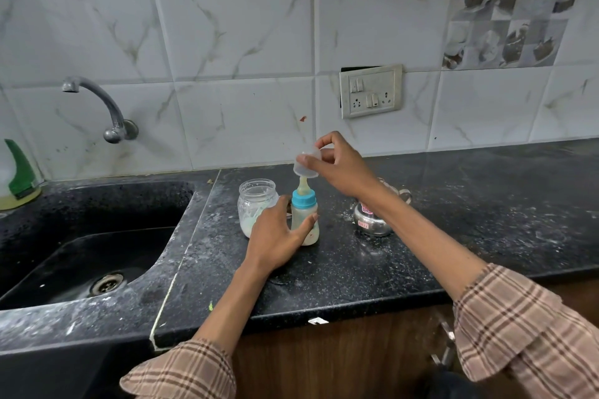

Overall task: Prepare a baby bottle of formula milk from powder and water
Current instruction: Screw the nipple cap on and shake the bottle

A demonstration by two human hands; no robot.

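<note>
Head view, frame centre: baby bottle (304, 220), blue collar, milky fill, upright on the black desk (372, 269). Left hand (275, 236): grip wrapped round the bottle body. Right hand (340, 165): grip pinching the clear cap (304, 168) just over the teat. Just left: open powder jar (256, 207). Right: steel kettle (369, 220). Lower left: sink (81, 236).

Only one view here, my head cam: wide-angle, worn on the head, looking forward and down across the black countertop (421, 204) toward the tiled wall (227, 42). Sits close, arm's reach from the counter edge. Sink (97, 236) falls left of frame, socket plate (371, 91) upper centre-right.
</note>
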